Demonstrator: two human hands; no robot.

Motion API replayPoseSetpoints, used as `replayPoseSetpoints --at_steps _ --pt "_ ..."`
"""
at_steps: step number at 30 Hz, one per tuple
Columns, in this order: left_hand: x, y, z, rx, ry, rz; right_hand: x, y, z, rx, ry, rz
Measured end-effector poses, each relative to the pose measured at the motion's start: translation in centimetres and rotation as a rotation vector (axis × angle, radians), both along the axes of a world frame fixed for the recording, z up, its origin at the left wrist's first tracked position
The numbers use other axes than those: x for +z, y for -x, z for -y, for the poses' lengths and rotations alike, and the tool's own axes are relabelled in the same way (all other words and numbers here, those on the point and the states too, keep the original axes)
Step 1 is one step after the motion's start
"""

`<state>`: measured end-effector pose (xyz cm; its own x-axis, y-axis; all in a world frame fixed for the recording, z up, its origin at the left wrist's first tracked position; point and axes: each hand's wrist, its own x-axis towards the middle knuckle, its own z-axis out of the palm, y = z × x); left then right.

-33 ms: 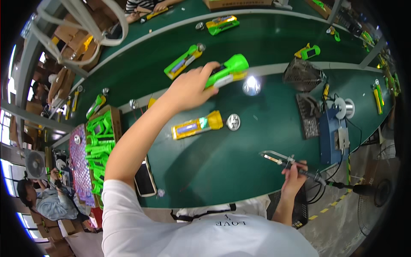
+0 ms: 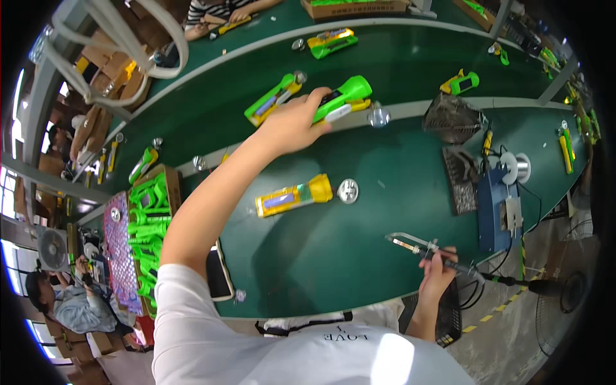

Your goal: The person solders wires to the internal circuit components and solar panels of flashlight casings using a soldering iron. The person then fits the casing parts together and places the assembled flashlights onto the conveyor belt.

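Note:
My left hand (image 2: 292, 128) stretches over the grey rail, its fingers around a green-and-yellow flashlight housing (image 2: 350, 93). A round silver lamp head (image 2: 378, 116), unlit, sits just off the housing's wide end. My right hand (image 2: 438, 273) grips a soldering iron (image 2: 418, 248) with a curved metal tube beside its tip, pointing left above the bench. Between the hands, a yellow housing half (image 2: 311, 191) lies on the green bench with a purple-wrapped battery (image 2: 278, 201) in it. Another lamp head (image 2: 348, 190) rests at its wide end.
At right stand a blue soldering station (image 2: 491, 215), a solder spool (image 2: 518, 168) and a dark mesh fan (image 2: 452, 117). A phone (image 2: 219, 276) and a box of green housings (image 2: 149, 218) are at left. More flashlights (image 2: 330, 43) lie beyond the rail (image 2: 410, 110).
The lamp head by the held flashlight was shining and is now dark. My left hand has moved slightly farther away with the flashlight. My right hand still holds the iron.

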<state>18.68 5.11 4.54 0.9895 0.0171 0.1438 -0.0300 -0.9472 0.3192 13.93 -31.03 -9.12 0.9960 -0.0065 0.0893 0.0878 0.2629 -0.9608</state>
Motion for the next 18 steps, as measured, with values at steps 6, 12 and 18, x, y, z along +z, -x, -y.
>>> replayPoseSetpoints --at_steps 6,12,18 --pt "-10.2 -14.6 -4.5 0.209 0.008 0.039 -2.5 -0.1 -0.7 -0.036 -0.043 -0.003" --pt "-11.9 -16.0 -4.2 0.248 -0.132 -0.050 -1.0 -0.9 -0.9 0.038 -0.093 -0.093" --pt "-10.4 -13.3 -4.2 0.334 -0.120 -0.181 -0.9 -1.2 -1.3 0.054 -0.048 -0.082"
